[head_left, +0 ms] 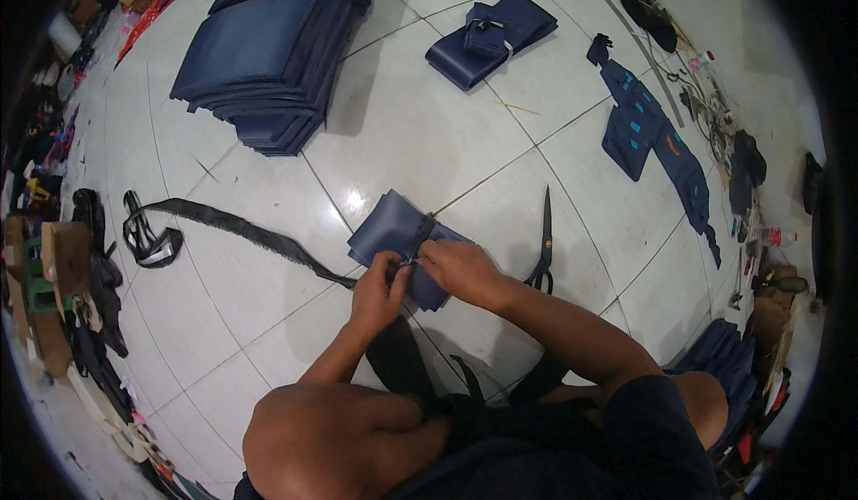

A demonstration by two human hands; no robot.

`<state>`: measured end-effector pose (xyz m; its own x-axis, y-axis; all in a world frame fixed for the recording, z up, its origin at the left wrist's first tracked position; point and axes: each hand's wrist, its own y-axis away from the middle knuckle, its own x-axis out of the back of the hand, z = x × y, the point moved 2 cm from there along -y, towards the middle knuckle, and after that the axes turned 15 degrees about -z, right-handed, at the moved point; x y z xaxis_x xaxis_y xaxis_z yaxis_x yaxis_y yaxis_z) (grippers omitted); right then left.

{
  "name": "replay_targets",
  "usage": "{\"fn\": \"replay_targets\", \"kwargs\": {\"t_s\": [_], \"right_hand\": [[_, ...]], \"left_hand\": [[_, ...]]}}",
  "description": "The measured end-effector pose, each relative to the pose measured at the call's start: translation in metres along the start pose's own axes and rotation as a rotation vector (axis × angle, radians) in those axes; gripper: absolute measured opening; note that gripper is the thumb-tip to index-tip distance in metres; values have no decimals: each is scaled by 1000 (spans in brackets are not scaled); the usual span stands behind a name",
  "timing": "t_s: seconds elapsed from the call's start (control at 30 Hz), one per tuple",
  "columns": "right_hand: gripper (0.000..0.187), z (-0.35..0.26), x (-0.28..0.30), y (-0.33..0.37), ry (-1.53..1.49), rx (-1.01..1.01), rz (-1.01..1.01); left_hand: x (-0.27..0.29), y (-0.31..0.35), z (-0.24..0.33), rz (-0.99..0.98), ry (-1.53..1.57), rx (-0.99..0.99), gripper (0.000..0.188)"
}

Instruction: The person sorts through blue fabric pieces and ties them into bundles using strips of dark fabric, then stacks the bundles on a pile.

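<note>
A small bundle of navy-blue sheet pieces (pixel 384 227) lies on the floor before me, with a dark strip (pixel 426 228) passing around it. Over the bundle, the fingers of my left hand (pixel 380 287) are pinched on the strip where it crosses. My right hand (pixel 460 270) pinches the same strip from the other side, its fingertips nearly meeting the left ones. A long frayed black fabric strip (pixel 241 226) runs left across the tiles from beside my left hand. Black scissors (pixel 544 241) lie shut to the right of my right hand.
A tall stack of navy sheets (pixel 255 44) stands at the far left. Another tied navy bundle (pixel 492 40) lies far ahead. Dark blue cut pieces (pixel 657 138) lie at right. Clutter lines both walls, including a wooden block (pixel 67 259) and a plastic bottle (pixel 776 236).
</note>
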<state>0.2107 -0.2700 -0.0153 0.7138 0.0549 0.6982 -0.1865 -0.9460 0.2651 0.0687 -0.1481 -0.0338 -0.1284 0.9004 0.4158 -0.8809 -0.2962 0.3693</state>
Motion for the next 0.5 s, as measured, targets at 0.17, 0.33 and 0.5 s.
{"fn": "replay_targets", "kwargs": {"t_s": [0.17,0.33,0.5], "right_hand": [[12,20,-4,1,295,159,102],[10,24,-4,2,343,134,104],[14,-9,-5,14,276,96,-54]], "left_hand": [[1,8,-2,81,-255,-30,15],[9,6,7,68,-363,24,16],[35,-22,-3,-185,-3,304,18]]}}
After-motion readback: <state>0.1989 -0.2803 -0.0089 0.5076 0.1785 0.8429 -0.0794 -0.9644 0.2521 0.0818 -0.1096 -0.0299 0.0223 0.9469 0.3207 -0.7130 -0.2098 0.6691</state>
